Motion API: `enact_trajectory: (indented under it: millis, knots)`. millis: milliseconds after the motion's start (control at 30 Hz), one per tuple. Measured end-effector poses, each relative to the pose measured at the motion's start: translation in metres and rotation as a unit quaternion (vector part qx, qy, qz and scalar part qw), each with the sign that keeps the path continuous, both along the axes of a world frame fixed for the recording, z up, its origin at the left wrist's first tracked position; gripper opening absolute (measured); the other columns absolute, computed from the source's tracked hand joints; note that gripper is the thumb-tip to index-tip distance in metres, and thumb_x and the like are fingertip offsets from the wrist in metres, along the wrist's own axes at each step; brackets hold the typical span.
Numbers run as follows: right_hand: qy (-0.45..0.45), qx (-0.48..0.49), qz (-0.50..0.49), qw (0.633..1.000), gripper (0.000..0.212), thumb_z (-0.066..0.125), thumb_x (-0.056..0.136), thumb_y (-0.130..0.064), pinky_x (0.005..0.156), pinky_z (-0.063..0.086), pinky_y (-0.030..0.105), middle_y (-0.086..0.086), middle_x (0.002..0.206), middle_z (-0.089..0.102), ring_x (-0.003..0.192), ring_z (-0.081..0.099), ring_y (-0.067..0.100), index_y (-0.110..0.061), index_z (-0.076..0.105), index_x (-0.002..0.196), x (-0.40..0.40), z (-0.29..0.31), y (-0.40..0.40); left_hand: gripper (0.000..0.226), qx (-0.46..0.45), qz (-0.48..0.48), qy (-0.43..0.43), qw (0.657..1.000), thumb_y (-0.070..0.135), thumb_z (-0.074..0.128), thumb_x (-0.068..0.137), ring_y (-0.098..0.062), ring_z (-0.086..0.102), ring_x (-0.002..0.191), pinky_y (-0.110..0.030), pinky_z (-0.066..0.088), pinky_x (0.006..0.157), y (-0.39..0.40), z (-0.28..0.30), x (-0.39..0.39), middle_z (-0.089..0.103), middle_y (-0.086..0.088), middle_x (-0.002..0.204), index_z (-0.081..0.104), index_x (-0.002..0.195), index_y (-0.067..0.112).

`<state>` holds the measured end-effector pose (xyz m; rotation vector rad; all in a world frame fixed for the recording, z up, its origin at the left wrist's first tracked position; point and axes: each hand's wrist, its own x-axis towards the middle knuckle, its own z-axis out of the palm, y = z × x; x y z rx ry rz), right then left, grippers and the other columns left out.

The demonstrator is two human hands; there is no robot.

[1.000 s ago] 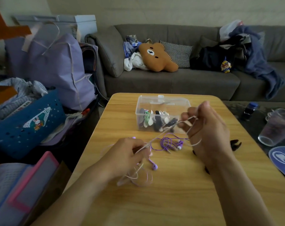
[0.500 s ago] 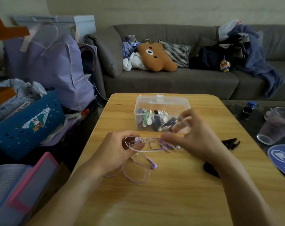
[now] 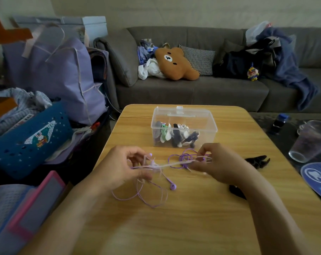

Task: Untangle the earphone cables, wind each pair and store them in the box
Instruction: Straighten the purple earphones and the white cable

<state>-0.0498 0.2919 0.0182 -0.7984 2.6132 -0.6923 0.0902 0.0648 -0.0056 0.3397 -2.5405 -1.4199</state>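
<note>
Both hands now sit lower, just before the box (image 3: 183, 126): left hand (image 3: 119, 168) and right hand (image 3: 220, 164) pinch the purple earphone cable (image 3: 176, 163) (taut between them) above the worktop (image 3: 192, 227).

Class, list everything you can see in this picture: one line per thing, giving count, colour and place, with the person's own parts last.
table: one, light wood, foreground
box: one, clear plastic, open, far middle of table, wound earphones inside
earphones: one pair, purple, tangled, stretched between the hands
black earphones: one bundle, table right of the hands
sofa: one, grey, behind table
bear cushion: one, brown, on sofa
checked cushion: one, black-and-white, on sofa
glass: one, clear, far right
basket: one, blue, left
bag: one, lilac, left
left hand: grip pinches the cable
right hand: grip pinches the cable
</note>
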Motion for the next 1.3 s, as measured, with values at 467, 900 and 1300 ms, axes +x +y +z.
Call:
enact_trajectory:
  millis: [467, 900, 1300]
  knots:
    - [-0.052, -0.182, -0.034, 0.981, 0.036, 0.08, 0.066, -0.049, 0.055, 0.038, 0.026, -0.009, 0.054, 0.061, 0.046, 0.047, 0.0, -0.016, 0.069, 0.07, -0.01, 0.011, 0.015, 0.01, -0.001, 0.149, 0.117, 0.982, 0.013, 0.079, 0.079, -0.006, 0.072, 0.077, -0.021, 0.056, 0.072, -0.016, -0.007, -0.003, 0.077, 0.009, 0.079, 0.077, 0.083, 0.022]
    - [-0.055, -0.408, -0.258, 0.874, 0.024, 0.073, 0.087, -0.032, 0.05, 0.036, 0.032, 0.001, 0.06, 0.049, 0.053, 0.038, 0.015, -0.01, 0.064, 0.089, -0.018, 0.014, 0.027, 0.012, -0.005, 0.22, 0.143, 0.965, 0.016, 0.075, 0.086, -0.013, 0.062, 0.043, -0.024, 0.052, 0.046, -0.03, -0.014, -0.002, 0.072, 0.003, 0.07, 0.073, 0.085, 0.027]
    - [-0.069, -0.542, -0.369, 0.752, 0.019, 0.052, 0.101, -0.035, 0.048, 0.039, 0.022, -0.005, 0.074, 0.047, 0.059, 0.044, 0.007, -0.018, 0.056, 0.108, -0.034, 0.009, 0.042, 0.02, -0.051, 0.263, 0.103, 0.958, 0.023, 0.062, 0.097, -0.008, 0.046, 0.033, -0.019, 0.039, 0.037, -0.044, -0.013, 0.006, 0.072, 0.008, 0.067, 0.073, 0.081, 0.017]
